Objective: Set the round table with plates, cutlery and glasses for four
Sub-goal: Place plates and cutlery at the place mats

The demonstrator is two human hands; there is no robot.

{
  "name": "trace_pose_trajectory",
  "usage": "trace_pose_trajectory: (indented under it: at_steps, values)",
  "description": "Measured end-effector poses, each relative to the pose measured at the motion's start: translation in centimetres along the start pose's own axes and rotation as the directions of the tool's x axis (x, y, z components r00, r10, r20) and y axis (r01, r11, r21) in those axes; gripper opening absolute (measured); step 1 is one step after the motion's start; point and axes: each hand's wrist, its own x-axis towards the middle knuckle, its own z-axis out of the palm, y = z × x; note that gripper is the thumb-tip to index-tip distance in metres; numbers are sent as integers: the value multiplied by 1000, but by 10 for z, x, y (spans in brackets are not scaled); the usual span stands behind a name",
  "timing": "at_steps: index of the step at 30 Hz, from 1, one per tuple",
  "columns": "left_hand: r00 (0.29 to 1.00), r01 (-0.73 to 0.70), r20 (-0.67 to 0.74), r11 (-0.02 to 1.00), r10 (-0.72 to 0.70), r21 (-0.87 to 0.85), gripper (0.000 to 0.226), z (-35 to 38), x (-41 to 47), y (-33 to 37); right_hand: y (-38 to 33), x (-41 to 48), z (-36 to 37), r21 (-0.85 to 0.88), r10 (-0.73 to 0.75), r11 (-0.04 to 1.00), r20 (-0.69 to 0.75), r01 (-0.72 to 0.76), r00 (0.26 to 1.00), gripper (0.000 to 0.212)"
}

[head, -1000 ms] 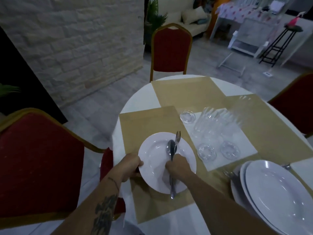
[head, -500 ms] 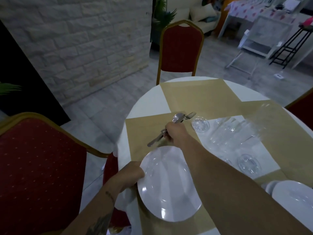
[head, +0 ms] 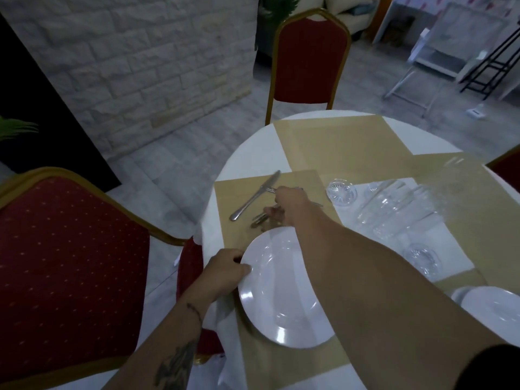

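White plate (head: 284, 288) sits on the tan placemat (head: 233, 198) at the near-left seat of the round bench (head: 253, 142), and my left hand (head: 222, 270) grips its left rim, thumb on top. I judge the job barely begun: one plate is placed, and one knife (head: 254, 196) is laid out on the same mat beyond the plate. My right hand (head: 288, 205) is closed round more cutlery (head: 261, 219), blurred, so I cannot tell fork from spoon. The glasses (head: 394, 209) are bunched at the middle and not yet shared out; more plates (head: 495, 308) sit stacked at the right edge. Three places look wholly undone.

The knife lies flat, its long axis running diagonally, blade tip pointing away and right, handle end toward the bench's left edge. The held pieces appear to lie roughly parallel to it, just beside the plate's far rim.
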Motion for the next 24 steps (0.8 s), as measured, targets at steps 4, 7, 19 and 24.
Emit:
trace_pose_trajectory:
  at_steps: [4, 7, 19, 24]
  values:
    - [993, 20, -117, 999, -23, -26, 9, 8, -6, 5, -1, -31, -29, -204, -108, 973, 25, 111, 994, 15]
    - [985, 27, -172, 999, -30, -19, 11, 15, -13, 8, 17, -57, -61, -677, -320, 692, 22, 250, 947, 7]
    - [982, 79, -172, 996, -73, 28, 17, 26, -50, 12, 114, -78, -135, -929, -404, 344, -14, 137, 915, 45]
    - [966, 51, -257, 998, -38, 45, 22, 26, -57, 18, 121, -82, -152, -800, -349, 571, -32, 186, 936, 35]
